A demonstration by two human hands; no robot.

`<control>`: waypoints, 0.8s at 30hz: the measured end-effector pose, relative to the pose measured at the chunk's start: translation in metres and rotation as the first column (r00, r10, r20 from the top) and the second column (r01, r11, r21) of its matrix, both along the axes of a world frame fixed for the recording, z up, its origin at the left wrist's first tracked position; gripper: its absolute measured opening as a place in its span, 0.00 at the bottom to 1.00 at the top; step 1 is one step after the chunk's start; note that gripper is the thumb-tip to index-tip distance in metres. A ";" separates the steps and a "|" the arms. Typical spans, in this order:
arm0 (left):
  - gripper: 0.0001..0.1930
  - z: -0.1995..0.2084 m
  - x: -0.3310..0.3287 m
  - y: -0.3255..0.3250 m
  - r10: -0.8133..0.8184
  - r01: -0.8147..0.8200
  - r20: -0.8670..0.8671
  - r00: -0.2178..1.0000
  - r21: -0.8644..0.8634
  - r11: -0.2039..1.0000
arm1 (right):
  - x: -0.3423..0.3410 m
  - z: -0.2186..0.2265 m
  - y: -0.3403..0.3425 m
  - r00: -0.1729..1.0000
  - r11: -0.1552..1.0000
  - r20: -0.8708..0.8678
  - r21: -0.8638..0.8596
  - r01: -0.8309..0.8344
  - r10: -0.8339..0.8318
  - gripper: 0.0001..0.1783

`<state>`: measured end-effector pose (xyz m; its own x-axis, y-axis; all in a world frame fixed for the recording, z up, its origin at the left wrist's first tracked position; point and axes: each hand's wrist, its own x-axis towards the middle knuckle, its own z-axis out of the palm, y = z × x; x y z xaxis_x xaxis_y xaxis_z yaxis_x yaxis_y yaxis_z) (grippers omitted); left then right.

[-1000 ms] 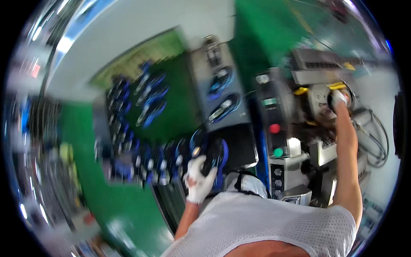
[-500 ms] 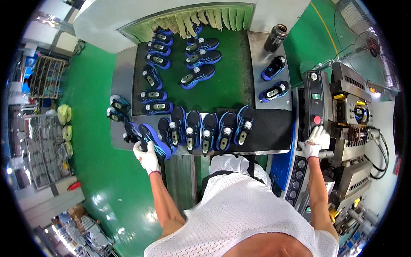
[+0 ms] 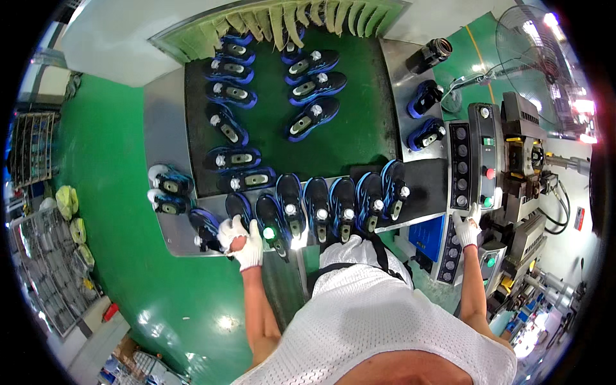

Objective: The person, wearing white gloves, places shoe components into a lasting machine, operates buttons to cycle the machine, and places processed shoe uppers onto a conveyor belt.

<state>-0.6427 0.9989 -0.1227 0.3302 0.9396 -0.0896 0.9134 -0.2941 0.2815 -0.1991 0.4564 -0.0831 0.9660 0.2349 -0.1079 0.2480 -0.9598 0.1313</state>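
My left hand [image 3: 244, 244], in a white glove, is at the left end of the table's front edge. Its thumb and fingers are apart, at the heel end of a black-and-blue shoe [image 3: 239, 206]; whether they touch it I cannot tell. Left of the hand lies another shoe [image 3: 205, 224]. To its right several more shoes [image 3: 317, 208] stand in a row, toes pointing away, with white wads and pale oval pieces in their openings. My right hand [image 3: 468, 228], also gloved, rests by the lower end of a control panel [image 3: 476, 141], fingers apart, just below a green button [image 3: 487, 202].
Several shoes [image 3: 312, 119] lie on a green conveyor belt [image 3: 359, 138] leading under a fringed curtain [image 3: 269, 29]. Two shoes [image 3: 172, 179] sit at the left corner. Beside two more at right stands a dark bottle [image 3: 431, 56]. Machinery [image 3: 523, 167] and a fan [image 3: 529, 58] are at right.
The shoe my left hand held tilted now stands at the left of the row, with the fingers loosened. My right hand has drawn down off the panel's button area, uncovering the green button. The view has shifted.
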 end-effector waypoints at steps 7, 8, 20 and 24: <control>0.27 -0.073 0.082 0.083 0.113 -0.115 0.188 0.976 0.000 0.993 | -0.043 0.017 0.070 0.994 0.966 -0.096 0.257 -0.021 0.047 0.51; 0.26 -0.063 0.091 0.102 0.161 -0.156 0.170 0.972 -0.045 0.987 | -0.051 0.033 0.088 0.985 0.953 -0.172 0.301 0.037 0.016 0.50; 0.13 0.141 0.234 0.037 -0.496 0.444 0.395 0.774 0.220 0.868 | -0.133 0.127 0.138 0.881 0.623 -0.471 0.705 0.340 0.053 0.47; 0.13 0.180 0.307 -0.107 -0.849 0.861 0.458 0.262 0.286 0.420 | -0.144 0.135 0.162 0.978 0.420 -0.053 0.907 -0.038 0.201 0.40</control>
